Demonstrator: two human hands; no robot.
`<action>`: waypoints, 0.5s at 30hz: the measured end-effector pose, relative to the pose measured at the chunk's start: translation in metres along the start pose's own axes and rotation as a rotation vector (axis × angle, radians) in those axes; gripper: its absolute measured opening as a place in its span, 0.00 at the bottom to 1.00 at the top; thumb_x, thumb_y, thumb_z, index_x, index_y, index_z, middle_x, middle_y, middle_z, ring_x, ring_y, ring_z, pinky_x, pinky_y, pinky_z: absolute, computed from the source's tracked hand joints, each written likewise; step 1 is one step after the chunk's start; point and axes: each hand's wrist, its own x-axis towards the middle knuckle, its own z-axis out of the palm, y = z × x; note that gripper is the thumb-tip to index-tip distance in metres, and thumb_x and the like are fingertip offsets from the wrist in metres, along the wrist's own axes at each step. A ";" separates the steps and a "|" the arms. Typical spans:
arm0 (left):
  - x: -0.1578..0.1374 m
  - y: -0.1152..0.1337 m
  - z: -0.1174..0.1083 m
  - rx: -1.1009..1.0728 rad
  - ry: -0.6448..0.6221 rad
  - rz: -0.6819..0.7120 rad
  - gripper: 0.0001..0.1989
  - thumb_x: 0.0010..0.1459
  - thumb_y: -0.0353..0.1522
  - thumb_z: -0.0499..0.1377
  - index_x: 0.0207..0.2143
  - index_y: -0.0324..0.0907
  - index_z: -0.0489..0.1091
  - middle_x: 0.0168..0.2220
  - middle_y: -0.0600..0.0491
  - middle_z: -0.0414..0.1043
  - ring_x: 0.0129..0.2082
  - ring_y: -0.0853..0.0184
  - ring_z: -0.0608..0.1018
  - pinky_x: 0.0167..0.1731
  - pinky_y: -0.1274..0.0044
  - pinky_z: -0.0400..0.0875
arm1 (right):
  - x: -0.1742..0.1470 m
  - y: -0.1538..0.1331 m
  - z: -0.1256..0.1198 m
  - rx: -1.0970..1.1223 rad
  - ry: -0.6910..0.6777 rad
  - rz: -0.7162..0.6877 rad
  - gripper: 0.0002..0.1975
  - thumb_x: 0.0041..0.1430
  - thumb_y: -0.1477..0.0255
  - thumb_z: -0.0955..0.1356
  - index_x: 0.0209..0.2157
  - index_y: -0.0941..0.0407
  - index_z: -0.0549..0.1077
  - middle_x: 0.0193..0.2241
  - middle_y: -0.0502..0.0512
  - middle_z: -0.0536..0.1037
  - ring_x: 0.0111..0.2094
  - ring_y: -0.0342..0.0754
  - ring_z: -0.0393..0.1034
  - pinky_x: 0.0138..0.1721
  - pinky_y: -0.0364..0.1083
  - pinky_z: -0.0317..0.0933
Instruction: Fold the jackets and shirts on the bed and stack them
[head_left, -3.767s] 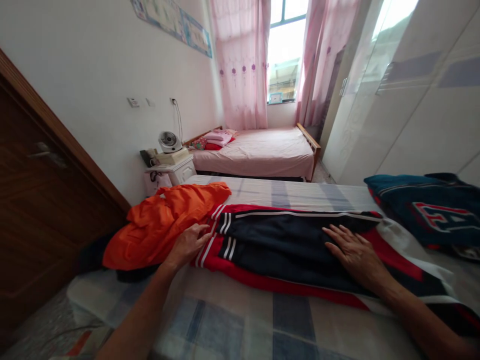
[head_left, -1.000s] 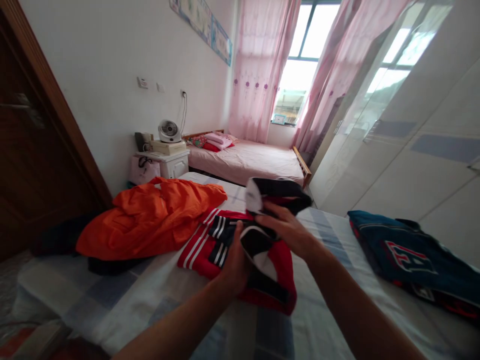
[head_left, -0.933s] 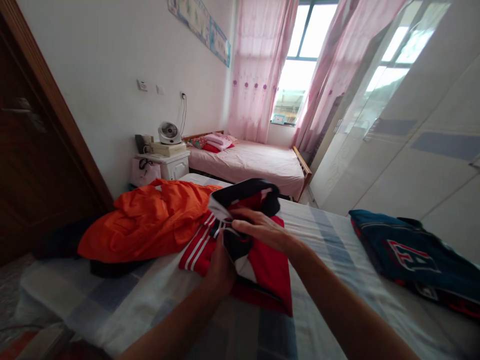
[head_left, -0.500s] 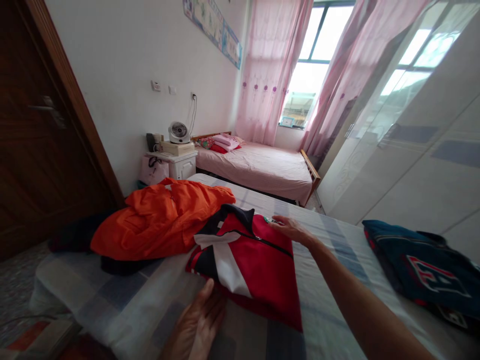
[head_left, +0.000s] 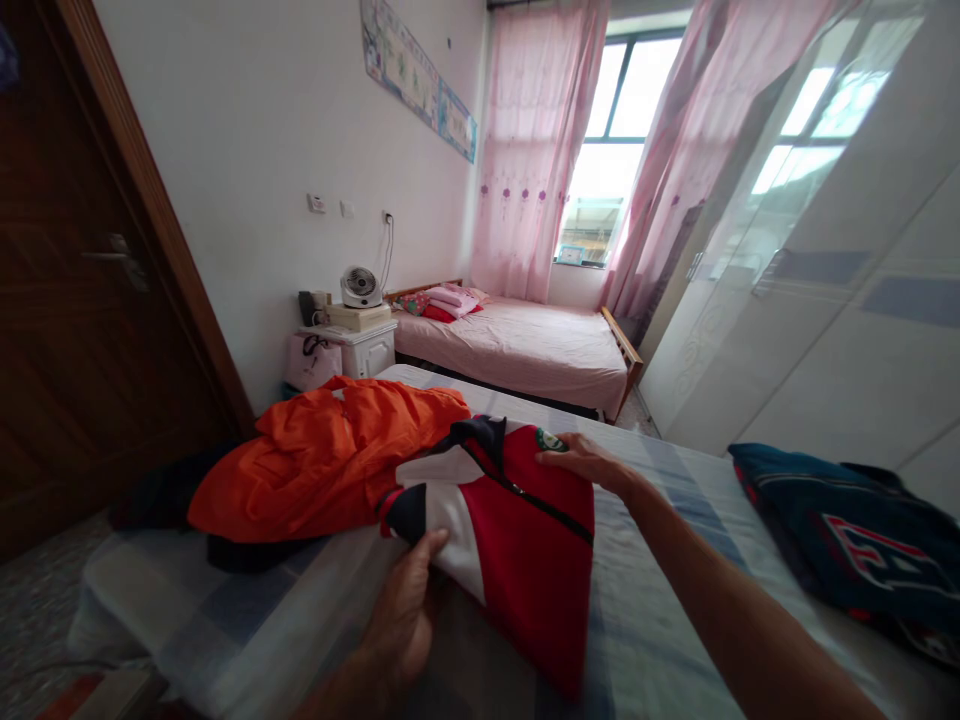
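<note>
A folded red, white and dark jacket [head_left: 525, 550] with a collar and front zip is tilted up off the bed in front of me. My left hand [head_left: 409, 590] grips its near left edge, thumb on top and fingers hidden beneath. At the far right edge, by a round green badge, my right hand [head_left: 581, 460] holds the cloth between thumb and fingers. A crumpled orange garment [head_left: 322, 470] lies against the jacket's left side.
The near bed [head_left: 660, 600] has a checked sheet. Folded dark-blue clothing [head_left: 847, 540] lies on its right. Beyond stand a pink-covered bed [head_left: 517, 335] and a white nightstand [head_left: 367, 345] with a fan [head_left: 361, 288]. A wooden door [head_left: 97, 300] is at left, a wardrobe [head_left: 810, 330] at right.
My left hand has moved up onto the jacket's near edge and taken hold of it. The jacket has lifted and tilted off the sheet. My right hand now grips its far edge.
</note>
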 end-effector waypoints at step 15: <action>0.074 0.010 0.080 0.727 -0.459 0.019 0.11 0.46 0.30 0.55 0.33 0.34 0.71 0.22 0.49 0.73 0.24 0.62 0.76 0.26 0.73 0.71 | -0.214 0.026 0.029 0.478 0.351 0.330 0.18 0.51 0.57 0.67 0.35 0.57 0.74 0.32 0.54 0.80 0.34 0.52 0.73 0.32 0.46 0.66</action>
